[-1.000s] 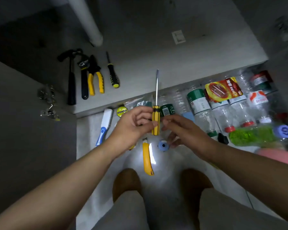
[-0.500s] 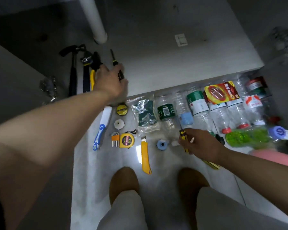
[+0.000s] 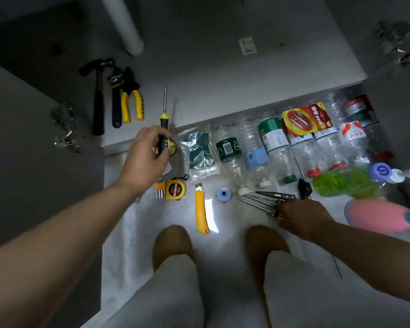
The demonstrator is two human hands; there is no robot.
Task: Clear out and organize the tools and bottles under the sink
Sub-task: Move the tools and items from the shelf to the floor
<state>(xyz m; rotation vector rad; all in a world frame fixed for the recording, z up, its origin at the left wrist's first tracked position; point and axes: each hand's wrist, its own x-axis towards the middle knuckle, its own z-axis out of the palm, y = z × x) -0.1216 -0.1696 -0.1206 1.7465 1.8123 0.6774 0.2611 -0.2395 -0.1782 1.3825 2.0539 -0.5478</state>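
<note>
My left hand (image 3: pixel 147 157) grips the lower handle of a black-and-yellow screwdriver (image 3: pixel 163 119), whose shaft points away over the front edge of the cabinet floor (image 3: pixel 223 91). My right hand (image 3: pixel 303 214) holds a bundle of thin screwdrivers (image 3: pixel 263 201) by their handles, shafts pointing left just above the floor. A hammer (image 3: pixel 97 102), a wrench (image 3: pixel 115 100) and yellow-handled pliers (image 3: pixel 131 105) lie side by side inside the cabinet. Several clear plastic bottles (image 3: pixel 277 143) lie in a row along the cabinet's front edge.
On the floor lie a yellow tape measure (image 3: pixel 175 190), hex keys (image 3: pixel 160 191), a yellow utility knife (image 3: pixel 201 209), a blue cap (image 3: pixel 223 194), a plastic bag (image 3: pixel 198 150), a green bottle (image 3: pixel 341 183) and a pink item (image 3: pixel 384 216). A white pipe (image 3: pixel 126 24) stands at the cabinet's back. My knees are below.
My left hand took the black-and-yellow screwdriver inside the cabinet and drew it back to the front edge. My right hand moved right and now holds several thin screwdrivers.
</note>
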